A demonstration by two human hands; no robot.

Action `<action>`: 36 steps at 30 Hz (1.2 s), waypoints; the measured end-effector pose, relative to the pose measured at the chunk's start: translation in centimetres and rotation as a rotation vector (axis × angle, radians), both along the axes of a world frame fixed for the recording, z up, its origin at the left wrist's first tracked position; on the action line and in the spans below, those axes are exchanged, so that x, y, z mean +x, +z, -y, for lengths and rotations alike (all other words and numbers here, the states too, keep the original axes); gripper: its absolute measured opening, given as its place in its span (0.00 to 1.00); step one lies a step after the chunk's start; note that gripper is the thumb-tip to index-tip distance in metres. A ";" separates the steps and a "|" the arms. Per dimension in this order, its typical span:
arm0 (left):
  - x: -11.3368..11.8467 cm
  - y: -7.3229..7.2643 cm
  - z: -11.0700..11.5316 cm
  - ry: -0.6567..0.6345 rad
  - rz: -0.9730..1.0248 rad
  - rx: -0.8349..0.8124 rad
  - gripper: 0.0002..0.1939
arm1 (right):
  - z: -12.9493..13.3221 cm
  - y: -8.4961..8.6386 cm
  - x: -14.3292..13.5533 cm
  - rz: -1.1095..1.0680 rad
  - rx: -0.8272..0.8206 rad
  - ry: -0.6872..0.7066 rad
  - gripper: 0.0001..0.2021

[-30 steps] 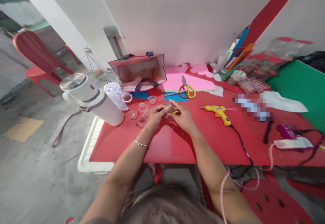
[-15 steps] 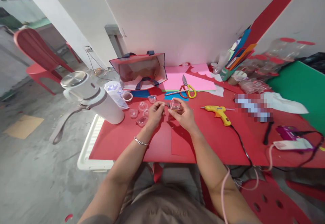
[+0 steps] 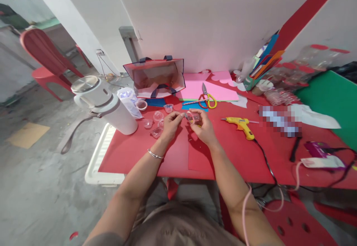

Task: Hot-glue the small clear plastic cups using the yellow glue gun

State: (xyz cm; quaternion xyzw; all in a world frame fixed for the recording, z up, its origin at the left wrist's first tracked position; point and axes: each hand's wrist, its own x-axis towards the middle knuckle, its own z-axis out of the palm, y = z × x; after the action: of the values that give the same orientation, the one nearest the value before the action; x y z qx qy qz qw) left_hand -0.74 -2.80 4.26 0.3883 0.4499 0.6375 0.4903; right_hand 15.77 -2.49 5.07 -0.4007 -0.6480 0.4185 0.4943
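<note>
My right hand (image 3: pixel 204 126) is wrapped round a small clear plastic cup (image 3: pixel 192 117), its round rim turned toward my left hand. Thumb and fingers of my left hand (image 3: pixel 172 124) are pinched together just left of the cup. A small greyish tip (image 3: pixel 185 115) shows at these fingers; its kind is too small to make out. Several more clear plastic cups lie left of my left hand, among them an upright cup (image 3: pixel 168 108) and a cup near the wrist (image 3: pixel 156 132). Both hands are above the red table covering (image 3: pixel 173 160).
A yellow glue gun (image 3: pixel 240 125) with a black cord lies on the right. Scissors (image 3: pixel 208 98) and pink sheets (image 3: pixel 220 92) are behind the hands. A paper bag (image 3: pixel 156 78) and a large white flask (image 3: pixel 111 108) stand at left. A white board (image 3: pixel 212 30) rises behind.
The cup in my right hand has turned, its rim now facing left toward my left fingers. My left fingertips have moved slightly right, closer to the cup. The view has shifted a little.
</note>
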 end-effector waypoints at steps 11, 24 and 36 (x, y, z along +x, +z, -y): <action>-0.3 0.6 0.4 -0.058 0.027 0.071 0.15 | 0.0 -0.1 -0.2 0.156 0.218 0.012 0.25; -0.4 0.5 -0.1 0.222 -0.216 0.214 0.11 | 0.6 0.1 -0.7 0.191 0.024 0.041 0.22; -0.1 -0.4 0.1 0.086 -0.002 -0.033 0.18 | -0.4 0.5 -0.3 -0.340 -0.369 0.125 0.28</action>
State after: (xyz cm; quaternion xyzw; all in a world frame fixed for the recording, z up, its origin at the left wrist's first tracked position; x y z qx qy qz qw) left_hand -0.84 -2.88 3.86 0.3609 0.4771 0.6502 0.4684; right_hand 15.42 -2.13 5.60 -0.3673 -0.4916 0.6209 0.4878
